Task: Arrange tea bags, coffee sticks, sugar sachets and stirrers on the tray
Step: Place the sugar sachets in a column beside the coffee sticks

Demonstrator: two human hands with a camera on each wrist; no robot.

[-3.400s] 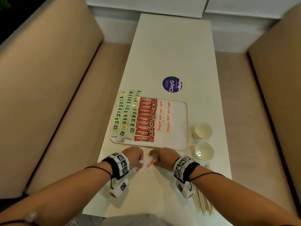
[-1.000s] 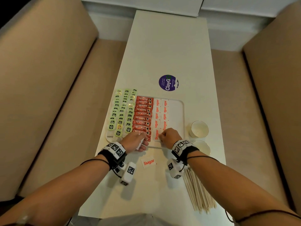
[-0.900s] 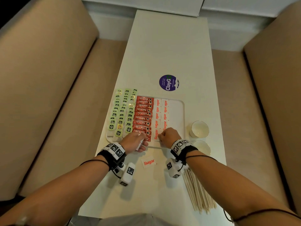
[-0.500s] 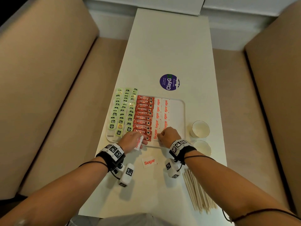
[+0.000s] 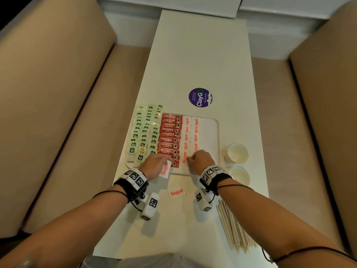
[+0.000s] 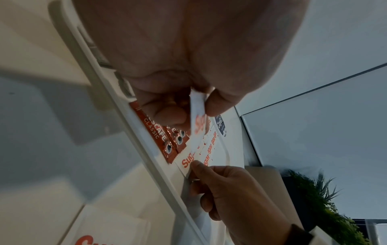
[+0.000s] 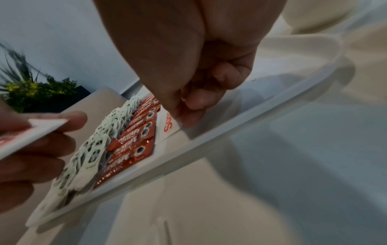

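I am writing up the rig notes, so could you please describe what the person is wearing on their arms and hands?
Both forearms are bare, no sleeves or gloves. Each wrist carries a black strap with white blocks bearing black square markers: left band, right band. A small white marked camera block hangs under each wrist. Thin black cords run along both forearms.

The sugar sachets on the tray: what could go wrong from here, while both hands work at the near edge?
1. The right hand presses on the nearest sachet of the second sugar column; a push could disturb the overlapped row.
2. The left hand holds a sugar sachet just over the coffee sticks; its knuckles may shift them.
3. The loose sachet on the table lies between the wrists and might be swept aside.
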